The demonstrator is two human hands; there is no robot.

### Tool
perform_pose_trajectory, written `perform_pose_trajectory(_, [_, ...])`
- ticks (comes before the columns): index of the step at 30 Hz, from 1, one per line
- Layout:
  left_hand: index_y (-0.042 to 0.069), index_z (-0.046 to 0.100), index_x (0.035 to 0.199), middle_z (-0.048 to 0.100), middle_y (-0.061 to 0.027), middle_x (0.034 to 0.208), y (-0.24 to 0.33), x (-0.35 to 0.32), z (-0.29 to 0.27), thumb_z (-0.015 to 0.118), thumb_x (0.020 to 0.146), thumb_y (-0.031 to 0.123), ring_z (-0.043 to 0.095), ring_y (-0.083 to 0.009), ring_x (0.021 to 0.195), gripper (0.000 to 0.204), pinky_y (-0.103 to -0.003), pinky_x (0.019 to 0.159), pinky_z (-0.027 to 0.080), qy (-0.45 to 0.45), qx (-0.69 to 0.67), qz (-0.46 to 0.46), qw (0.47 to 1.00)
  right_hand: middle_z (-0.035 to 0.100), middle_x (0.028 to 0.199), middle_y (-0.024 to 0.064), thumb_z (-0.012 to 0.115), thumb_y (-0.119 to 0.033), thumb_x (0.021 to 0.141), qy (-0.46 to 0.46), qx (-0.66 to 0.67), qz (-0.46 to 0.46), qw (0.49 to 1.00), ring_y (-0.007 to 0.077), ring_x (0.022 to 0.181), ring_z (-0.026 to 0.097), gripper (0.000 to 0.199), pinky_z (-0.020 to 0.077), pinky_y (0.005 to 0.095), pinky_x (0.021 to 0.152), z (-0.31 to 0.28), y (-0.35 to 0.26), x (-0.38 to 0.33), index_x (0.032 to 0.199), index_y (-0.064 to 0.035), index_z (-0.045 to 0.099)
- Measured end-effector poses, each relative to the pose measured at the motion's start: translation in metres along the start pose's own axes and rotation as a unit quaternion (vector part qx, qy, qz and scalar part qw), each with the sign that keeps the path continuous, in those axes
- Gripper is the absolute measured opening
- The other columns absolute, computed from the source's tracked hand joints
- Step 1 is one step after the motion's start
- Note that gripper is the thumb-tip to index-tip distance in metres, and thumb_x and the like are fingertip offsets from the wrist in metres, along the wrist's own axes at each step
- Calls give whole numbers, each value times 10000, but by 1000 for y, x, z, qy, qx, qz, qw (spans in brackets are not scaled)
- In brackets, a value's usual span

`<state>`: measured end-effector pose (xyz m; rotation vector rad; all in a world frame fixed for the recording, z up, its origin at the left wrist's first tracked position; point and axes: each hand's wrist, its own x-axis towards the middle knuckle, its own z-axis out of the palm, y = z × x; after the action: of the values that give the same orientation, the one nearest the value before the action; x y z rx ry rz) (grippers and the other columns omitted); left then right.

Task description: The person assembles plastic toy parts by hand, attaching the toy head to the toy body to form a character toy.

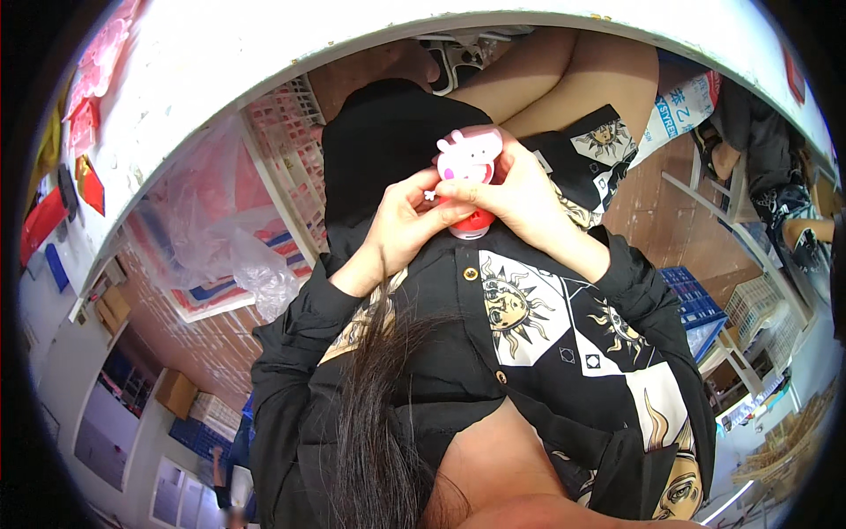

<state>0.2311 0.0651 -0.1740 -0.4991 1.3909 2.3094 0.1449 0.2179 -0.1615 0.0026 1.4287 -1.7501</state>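
Observation:
A pink pig figure with a red body and white base is held between my two hands, in front of my chest and above my lap. My left hand is closed at its left side, its thumb pressed against the red body. On the other side, my right hand wraps round the figure, its thumb lying across the front just below the head. A small white piece shows by my left fingers. The fingers behind the figure are hidden.
The white table's curved edge runs beyond my hands, with pink and red plastic pieces at its left. Clear plastic bags lie over a crate at left. Blue crates stand at right, near another person's legs.

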Motion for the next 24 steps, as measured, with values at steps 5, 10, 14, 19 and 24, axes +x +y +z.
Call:
perform_pose_trajectory(5, [-41,548,1171,626,-90,1071,1,0,-2,672,852,88,599,-128,975,366,-273,878,488,11,23,-16,1000,639,993,89,777,-201,750,26,-94,-24,995,125,932,613,476,488,274,838,0,-4,1,1120,-3,552])
perform_pose_trajectory(10, [-37,548,1180,626,-84,1084,6,-2,-1,677,850,100,596,-124,979,381,-281,885,485,-1,-19,-30,999,640,1086,117,726,-161,807,-33,3,37,999,142,1019,603,462,464,281,912,-19,-10,2,1181,35,540])
perform_pose_trajectory(14, [-35,553,1180,630,-84,1082,5,-1,-3,679,853,120,598,-125,982,383,-274,878,486,-2,0,-13,1000,620,1143,111,666,-155,862,-105,33,41,993,148,1058,586,478,433,289,959,-28,-15,2,1260,47,495])
perform_pose_trajectory(19, [-33,556,1178,635,-79,1076,4,0,0,680,852,118,604,-120,964,381,-269,865,491,6,27,-4,1000,638,1087,114,697,-145,825,-57,-38,45,997,137,998,603,452,464,285,905,-14,-13,1,1204,34,526])
perform_pose_trajectory(24, [-34,557,1175,638,-76,1065,6,-2,3,674,854,106,605,-115,955,370,-266,859,494,14,22,-2,1000,660,1035,110,716,-139,808,-48,-68,62,995,130,959,621,411,484,278,873,-19,-14,-1,1150,30,562])
